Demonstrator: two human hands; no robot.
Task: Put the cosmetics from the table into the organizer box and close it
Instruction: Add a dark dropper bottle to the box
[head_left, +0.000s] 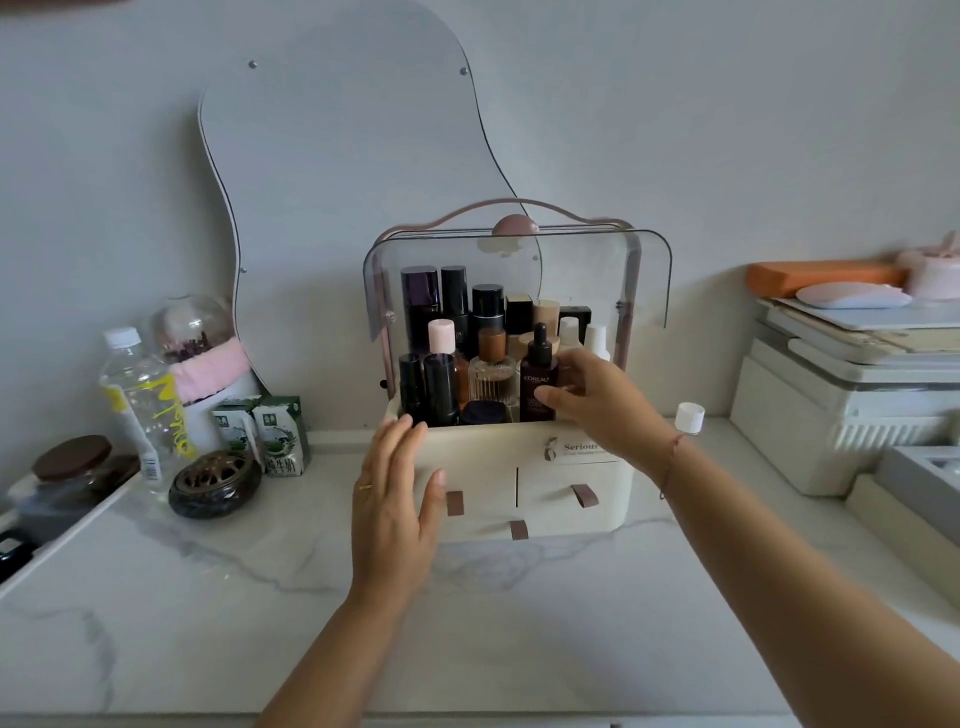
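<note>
My left hand (395, 499) lies flat and open against the front left corner of the organizer box (561, 499), steadying it on the table (208, 597). My right hand (597, 405) has thumb and fingers wrapped round the dropper bottle (535, 374), which is in the front row of the box's top tray. I would lower it upright into its gap without nudging its neighbours and let go only once it stands, since the clear lid (644, 280) is raised and not yet closed.
</note>
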